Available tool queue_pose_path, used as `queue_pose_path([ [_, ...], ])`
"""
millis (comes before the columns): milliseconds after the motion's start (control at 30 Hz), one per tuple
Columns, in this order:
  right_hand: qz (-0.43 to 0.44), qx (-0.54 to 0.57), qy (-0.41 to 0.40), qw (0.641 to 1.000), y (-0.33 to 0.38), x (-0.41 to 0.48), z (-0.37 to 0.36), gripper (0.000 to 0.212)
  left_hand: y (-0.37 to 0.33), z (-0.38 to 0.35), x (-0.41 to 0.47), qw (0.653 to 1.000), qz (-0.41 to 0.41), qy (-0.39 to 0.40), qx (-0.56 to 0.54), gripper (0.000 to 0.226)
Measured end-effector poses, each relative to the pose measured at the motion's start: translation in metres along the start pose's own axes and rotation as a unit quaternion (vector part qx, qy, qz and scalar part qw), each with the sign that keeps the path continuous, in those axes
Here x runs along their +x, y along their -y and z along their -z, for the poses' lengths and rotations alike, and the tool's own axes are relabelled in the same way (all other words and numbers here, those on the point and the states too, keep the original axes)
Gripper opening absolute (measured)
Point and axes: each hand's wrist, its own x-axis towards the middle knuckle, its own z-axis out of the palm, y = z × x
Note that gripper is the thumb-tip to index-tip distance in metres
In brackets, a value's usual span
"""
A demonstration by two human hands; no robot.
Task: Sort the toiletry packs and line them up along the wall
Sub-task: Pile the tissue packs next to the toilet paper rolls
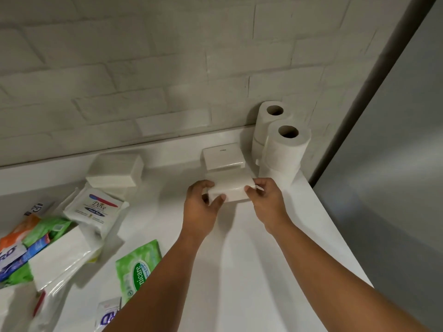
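Gripping a white pack at both short ends, a person's left hand and right hand hold it near the far right corner of the counter, fingers and thumbs curled round its edges. The pack sits just in front of a rear pack that lies close to the wall, with stacked rolls filling the corner just beside it. Whether the held pack rests on the counter or hangs slightly above it is hard to tell, white on white. Further left along the far edge lies a left pack. A Dove pack, a green pack and a mixed heap wait toward the left and near edges.

The step in hand appears to be setting this pack with its like. Done well, it would be kept level between both hands and squared to the rear pack's front edge. It would then be slid back until flush and released on both sides together, so the soft wrapping does not skew or nudge the rolls.
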Motion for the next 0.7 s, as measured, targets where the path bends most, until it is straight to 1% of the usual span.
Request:
queue_pose_path([
  [167, 0.02, -0.04, 0.029, 0.999, -0.012, 0.011, 0.002, 0.033, 0.014, -0.013, 0.007, 0.998, 0.007, -0.001, 0.055, 0.032],
  [333, 0.049, -0.105, 0.06, 0.991, -0.023, 0.027, 0.0, 0.038, 0.026, -0.024, 0.019, 0.995, -0.015, -0.011, 0.101, 0.032],
  [367, 0.057, -0.116, 0.063, 0.99, -0.023, 0.03, -0.001, 0.038, 0.026, -0.025, 0.022, 0.995, -0.011, -0.014, 0.097, 0.036],
  [433, 0.066, -0.129, 0.065, 0.987, -0.022, 0.035, -0.003, 0.037, 0.023, -0.026, 0.027, 0.998, 0.006, -0.007, 0.07, 0.055],
  [467, 0.068, -0.131, 0.063, 0.987, -0.02, 0.038, -0.006, 0.036, 0.021, -0.026, 0.029, 0.999, 0.012, 0.007, 0.051, 0.064],
  [533, 0.066, -0.137, 0.067, 0.986, -0.015, 0.044, -0.011, 0.037, 0.016, -0.025, 0.033, 0.999, 0.016, 0.045, 0.02, 0.075],
  [633, 0.053, -0.154, 0.076, 0.984, -0.007, 0.058, -0.018, 0.045, 0.013, -0.024, 0.044, 0.995, 0.031, 0.085, 0.033, 0.083],
  [700, 0.031, -0.151, 0.08, 0.985, -0.003, 0.067, -0.022, 0.043, 0.013, -0.022, 0.052, 0.991, 0.049, 0.113, 0.057, 0.094],
])
